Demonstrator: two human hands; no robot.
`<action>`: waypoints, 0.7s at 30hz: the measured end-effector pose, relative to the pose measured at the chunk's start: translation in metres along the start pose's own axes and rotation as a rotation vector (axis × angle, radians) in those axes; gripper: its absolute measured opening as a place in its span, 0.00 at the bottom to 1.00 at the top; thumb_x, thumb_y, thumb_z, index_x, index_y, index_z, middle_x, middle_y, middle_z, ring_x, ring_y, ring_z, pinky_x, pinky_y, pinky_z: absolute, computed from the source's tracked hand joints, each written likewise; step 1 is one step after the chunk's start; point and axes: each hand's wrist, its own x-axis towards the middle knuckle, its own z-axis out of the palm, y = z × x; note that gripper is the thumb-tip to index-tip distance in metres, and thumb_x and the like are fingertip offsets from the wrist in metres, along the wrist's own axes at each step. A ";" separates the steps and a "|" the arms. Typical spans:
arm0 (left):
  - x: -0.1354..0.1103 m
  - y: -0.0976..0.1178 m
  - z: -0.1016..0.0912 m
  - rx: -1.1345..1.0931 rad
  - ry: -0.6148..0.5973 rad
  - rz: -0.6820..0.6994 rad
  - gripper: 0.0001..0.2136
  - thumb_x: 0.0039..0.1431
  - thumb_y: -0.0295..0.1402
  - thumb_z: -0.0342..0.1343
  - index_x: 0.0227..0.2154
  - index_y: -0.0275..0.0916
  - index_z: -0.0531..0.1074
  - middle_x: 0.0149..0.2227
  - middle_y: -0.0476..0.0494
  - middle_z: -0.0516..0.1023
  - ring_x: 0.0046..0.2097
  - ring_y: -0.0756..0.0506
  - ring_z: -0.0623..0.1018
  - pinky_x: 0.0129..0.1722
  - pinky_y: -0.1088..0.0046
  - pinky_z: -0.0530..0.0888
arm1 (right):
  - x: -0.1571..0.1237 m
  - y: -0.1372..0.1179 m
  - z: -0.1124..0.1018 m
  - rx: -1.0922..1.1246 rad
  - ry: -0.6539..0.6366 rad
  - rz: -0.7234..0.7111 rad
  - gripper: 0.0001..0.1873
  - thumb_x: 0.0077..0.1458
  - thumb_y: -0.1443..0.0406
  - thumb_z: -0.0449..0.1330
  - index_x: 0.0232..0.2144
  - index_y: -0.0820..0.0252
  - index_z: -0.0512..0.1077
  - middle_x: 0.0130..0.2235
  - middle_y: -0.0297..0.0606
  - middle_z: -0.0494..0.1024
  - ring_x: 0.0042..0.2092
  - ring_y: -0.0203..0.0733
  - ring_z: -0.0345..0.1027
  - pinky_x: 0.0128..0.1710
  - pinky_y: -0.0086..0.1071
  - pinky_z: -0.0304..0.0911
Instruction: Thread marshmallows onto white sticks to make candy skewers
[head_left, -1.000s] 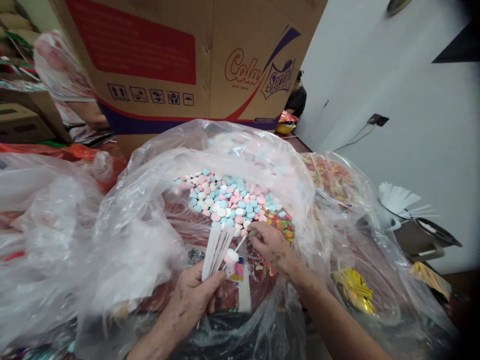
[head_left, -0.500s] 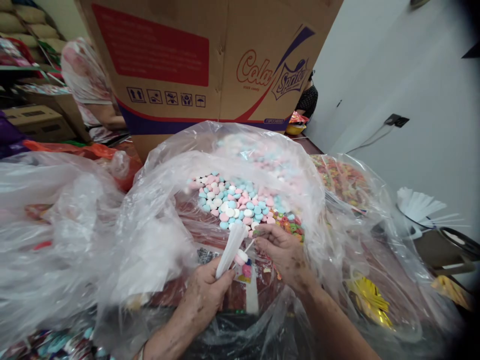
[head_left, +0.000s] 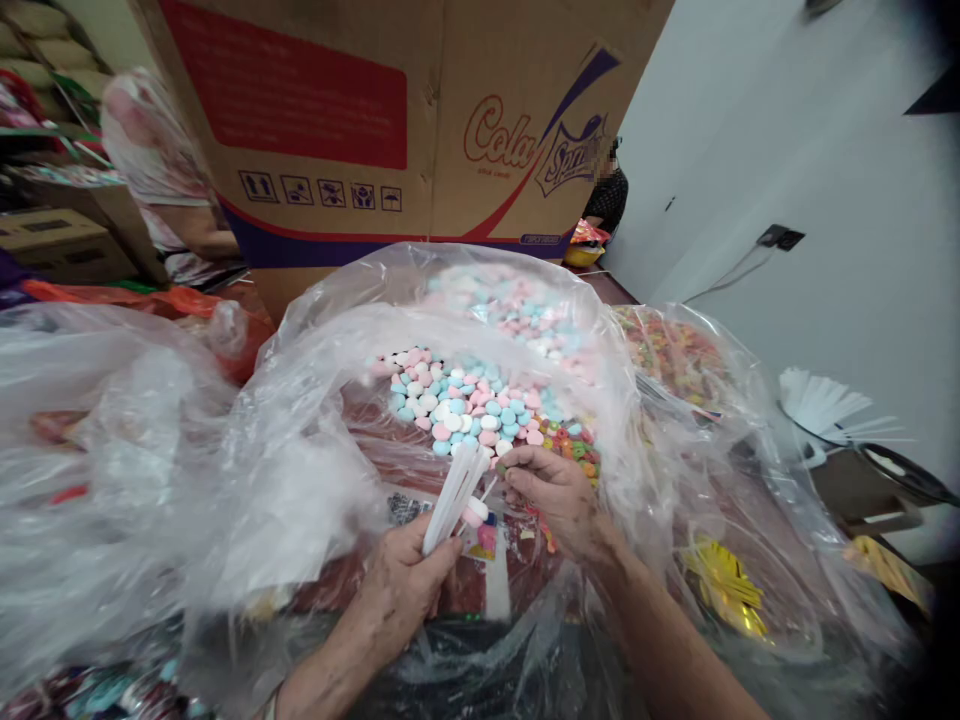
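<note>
Between the two hands, low in the middle of the view, a thin white stick runs on a slant, one end pinched in the fingertips of the right hand point(head_left: 551, 490) and the other end carrying a pink and white candy point(head_left: 474, 512) that sits just beside the left hand point(head_left: 401, 590). That stick's long axis goes from upper right down to lower left, so the candy end lies nearer the left hand and the bare end nearer the right. The left hand is clenched around a bundle of white sticks point(head_left: 454, 493) that fan upward and slightly right, their tips close to the right hand's fingers. Whether the left hand also touches the candy I cannot tell.

Just beyond both hands lies a heap of pink, blue and white candies point(head_left: 469, 405), with a smaller patch of bright mixed sweets point(head_left: 574, 450) at its right edge, nearest the right hand. All of it rests inside a big clear plastic bag point(head_left: 315, 460). Behind stands a large cardboard box point(head_left: 420, 120), and a co-worker's patterned sleeve point(head_left: 150, 150) shows at far left.
</note>
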 end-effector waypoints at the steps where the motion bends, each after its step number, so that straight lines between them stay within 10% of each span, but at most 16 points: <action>1: 0.000 0.000 0.000 -0.004 -0.002 -0.002 0.11 0.53 0.41 0.53 0.22 0.40 0.69 0.13 0.56 0.66 0.14 0.51 0.64 0.14 0.78 0.58 | 0.000 -0.001 -0.001 0.015 -0.012 0.006 0.13 0.41 0.59 0.70 0.29 0.60 0.76 0.25 0.32 0.75 0.26 0.33 0.65 0.27 0.28 0.63; 17: 0.001 0.000 0.001 -0.152 0.054 -0.014 0.14 0.49 0.45 0.57 0.19 0.40 0.67 0.12 0.57 0.64 0.12 0.53 0.61 0.12 0.79 0.55 | -0.022 -0.001 0.016 -0.524 -0.225 -0.396 0.11 0.60 0.65 0.56 0.38 0.56 0.79 0.33 0.35 0.77 0.35 0.37 0.70 0.36 0.29 0.64; 21: -0.002 0.007 0.000 -0.181 0.083 -0.028 0.17 0.47 0.48 0.59 0.16 0.41 0.66 0.09 0.57 0.63 0.12 0.53 0.61 0.13 0.79 0.55 | 0.001 -0.014 -0.002 -0.746 -0.043 -0.406 0.14 0.63 0.64 0.52 0.45 0.56 0.76 0.36 0.36 0.78 0.36 0.39 0.71 0.37 0.31 0.65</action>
